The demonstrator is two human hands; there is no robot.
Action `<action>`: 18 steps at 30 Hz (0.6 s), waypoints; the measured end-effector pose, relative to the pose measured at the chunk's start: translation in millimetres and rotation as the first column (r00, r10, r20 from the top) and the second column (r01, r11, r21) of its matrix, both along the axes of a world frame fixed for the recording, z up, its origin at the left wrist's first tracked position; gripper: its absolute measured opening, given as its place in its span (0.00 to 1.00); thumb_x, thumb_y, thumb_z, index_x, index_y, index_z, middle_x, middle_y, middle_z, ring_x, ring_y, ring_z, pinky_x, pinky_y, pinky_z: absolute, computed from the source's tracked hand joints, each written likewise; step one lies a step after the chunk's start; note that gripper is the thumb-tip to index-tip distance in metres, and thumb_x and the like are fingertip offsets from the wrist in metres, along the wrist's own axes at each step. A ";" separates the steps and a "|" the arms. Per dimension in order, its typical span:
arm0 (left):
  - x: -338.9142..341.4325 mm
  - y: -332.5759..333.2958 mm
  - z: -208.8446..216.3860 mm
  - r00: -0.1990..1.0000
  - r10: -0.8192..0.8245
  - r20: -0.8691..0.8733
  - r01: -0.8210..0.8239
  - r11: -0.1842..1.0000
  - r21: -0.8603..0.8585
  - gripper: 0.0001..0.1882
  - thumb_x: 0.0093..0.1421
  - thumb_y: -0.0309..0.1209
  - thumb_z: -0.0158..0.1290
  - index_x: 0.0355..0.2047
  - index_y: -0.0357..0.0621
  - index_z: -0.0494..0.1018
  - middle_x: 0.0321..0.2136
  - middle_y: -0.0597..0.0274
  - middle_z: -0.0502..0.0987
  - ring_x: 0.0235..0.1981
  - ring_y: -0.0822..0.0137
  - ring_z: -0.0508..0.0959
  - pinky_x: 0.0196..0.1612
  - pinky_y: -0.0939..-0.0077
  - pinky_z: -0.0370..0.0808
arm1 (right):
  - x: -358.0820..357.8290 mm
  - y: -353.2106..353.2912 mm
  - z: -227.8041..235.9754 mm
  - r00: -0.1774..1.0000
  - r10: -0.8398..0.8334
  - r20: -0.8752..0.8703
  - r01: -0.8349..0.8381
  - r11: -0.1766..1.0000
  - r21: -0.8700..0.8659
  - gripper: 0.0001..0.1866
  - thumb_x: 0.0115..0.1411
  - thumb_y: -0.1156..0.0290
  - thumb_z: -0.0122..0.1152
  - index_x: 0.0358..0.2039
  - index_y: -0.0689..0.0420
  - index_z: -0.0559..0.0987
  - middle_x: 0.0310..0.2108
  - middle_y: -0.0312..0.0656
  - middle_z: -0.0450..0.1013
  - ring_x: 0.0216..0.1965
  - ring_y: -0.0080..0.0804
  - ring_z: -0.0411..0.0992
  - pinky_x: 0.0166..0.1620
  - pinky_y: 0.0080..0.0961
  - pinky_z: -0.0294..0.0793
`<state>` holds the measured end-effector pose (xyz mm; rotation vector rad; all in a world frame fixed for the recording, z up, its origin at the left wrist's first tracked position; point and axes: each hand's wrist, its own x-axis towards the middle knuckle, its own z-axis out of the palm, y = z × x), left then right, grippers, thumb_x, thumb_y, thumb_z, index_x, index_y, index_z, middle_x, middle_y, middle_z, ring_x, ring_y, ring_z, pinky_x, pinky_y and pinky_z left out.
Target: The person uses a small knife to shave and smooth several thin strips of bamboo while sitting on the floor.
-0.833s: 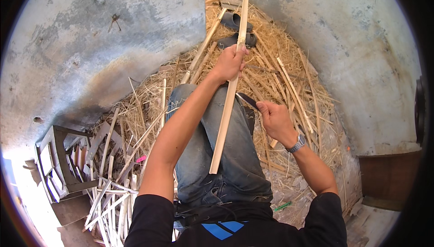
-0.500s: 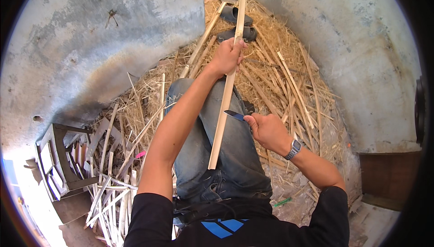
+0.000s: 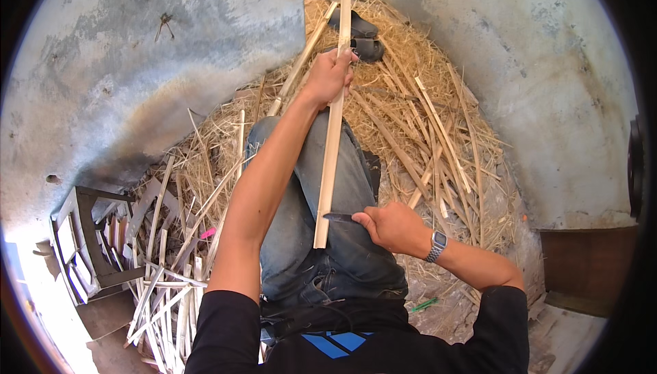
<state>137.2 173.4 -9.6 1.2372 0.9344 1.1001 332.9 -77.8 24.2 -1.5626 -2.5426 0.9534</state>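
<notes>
Left of the held strip (image 3: 332, 155), a frame (image 3: 122, 277) (dark) encloses slats (image 3: 118, 234).

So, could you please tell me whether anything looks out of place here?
Mildly, yes: dark shoes sit oddly in loose straw beyond the left hand, and a bright green piece lies on the floor beside the jeans, its colour standing out. The left wall is blotched and stained. The held strip and knife look fine.

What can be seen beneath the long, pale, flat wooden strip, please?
Beneath the strip, faded blue denim jeans and, farther up, dark slip-on shoes on yellow straw show along its edges. Parts directly behind the strip or bare left hand are hidden.
</notes>
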 end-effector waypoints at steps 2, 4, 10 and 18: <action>0.7 3.4 -1.7 0.999 0.013 -0.049 -0.012 1.000 0.005 0.21 0.79 0.46 0.42 0.45 0.39 0.71 0.16 0.70 0.67 0.11 0.76 0.68 0.17 0.79 0.68 | 2.4 5.2 3.8 0.994 -0.020 -0.109 0.023 0.999 0.028 0.29 0.75 0.49 0.50 0.27 0.59 0.82 0.19 0.57 0.75 0.25 0.63 0.77 0.31 0.51 0.77; 0.2 5.7 -2.4 0.997 0.018 -0.076 -0.018 1.000 0.005 0.20 0.79 0.45 0.42 0.45 0.39 0.71 0.16 0.69 0.68 0.11 0.75 0.68 0.17 0.79 0.68 | 3.8 19.6 5.5 0.980 -0.073 -0.183 0.090 0.992 0.084 0.29 0.75 0.49 0.50 0.26 0.60 0.81 0.18 0.57 0.74 0.23 0.62 0.76 0.30 0.51 0.76; 1.9 2.0 -3.5 0.996 0.057 -0.074 -0.058 0.998 -0.007 0.19 0.79 0.44 0.42 0.43 0.39 0.72 0.16 0.68 0.69 0.11 0.75 0.68 0.17 0.78 0.68 | 4.4 63.6 13.9 0.973 -0.183 -0.144 0.210 0.955 0.210 0.29 0.75 0.50 0.50 0.24 0.59 0.79 0.16 0.55 0.73 0.22 0.60 0.75 0.27 0.50 0.73; -7.3 -2.3 -3.4 0.998 0.051 -0.024 -0.052 0.998 -0.027 0.19 0.79 0.43 0.42 0.43 0.39 0.71 0.15 0.70 0.68 0.11 0.75 0.68 0.17 0.78 0.69 | 2.6 22.5 -9.7 0.985 -0.082 -0.149 0.101 0.988 0.120 0.25 0.75 0.51 0.51 0.29 0.57 0.81 0.16 0.55 0.73 0.20 0.59 0.75 0.25 0.50 0.74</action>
